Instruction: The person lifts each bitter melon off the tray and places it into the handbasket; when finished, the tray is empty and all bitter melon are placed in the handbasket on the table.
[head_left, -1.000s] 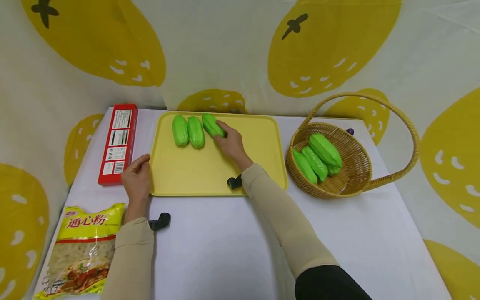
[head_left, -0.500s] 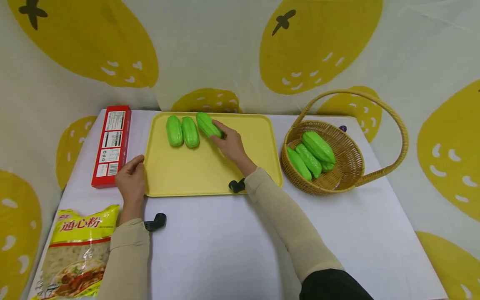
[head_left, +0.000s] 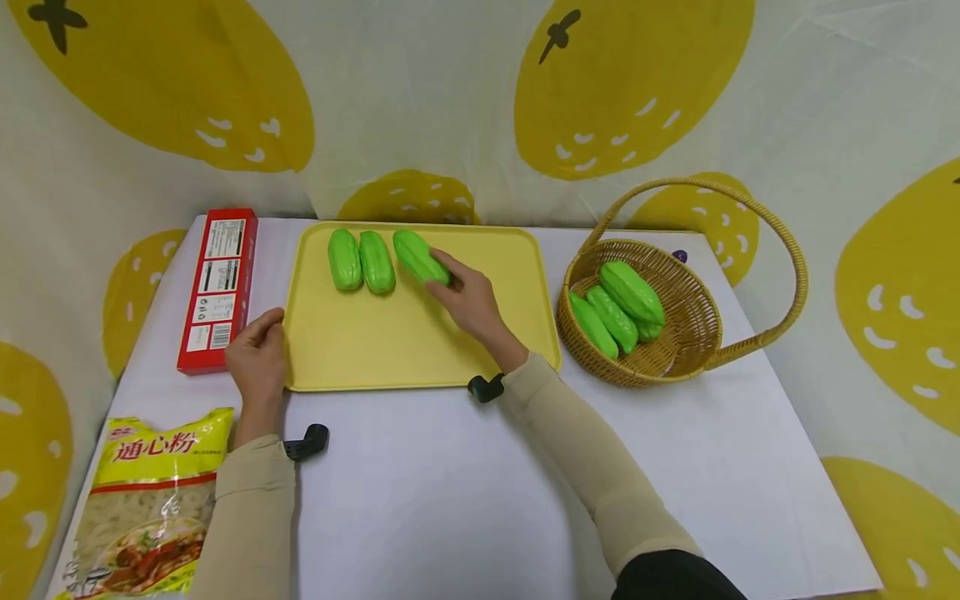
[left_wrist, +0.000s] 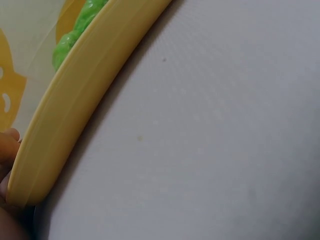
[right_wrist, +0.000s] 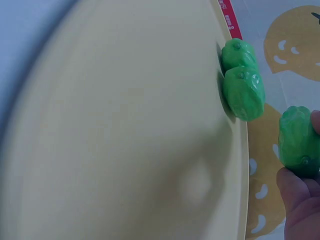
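My right hand (head_left: 472,300) pinches a green ridged gourd (head_left: 417,255) between thumb and fingers over the back of the yellow tray (head_left: 375,358). In the right wrist view this held gourd (right_wrist: 296,140) appears at the right, raised off the tray. Two similar gourds, a left one (head_left: 344,260) and a right one (head_left: 377,262), lie side by side at the tray's back left. At the tray's left edge, my left hand (head_left: 258,358) grips the rim with curled fingers. Only a few of its fingertips (left_wrist: 10,142) show in the left wrist view, beside the rim.
Right of the tray stands a wicker basket (head_left: 693,333) with a tall handle, holding several green gourds (head_left: 630,292). A red box (head_left: 217,292) lies left of the tray, and a pasta bag (head_left: 150,508) nearer the front. A small purple object (head_left: 679,256) sits behind the basket.
The right hand has shifted the held gourd slightly right, away from the two lying gourds, and lifted it. The left hand stays at the tray edge. The head view has shifted a little.
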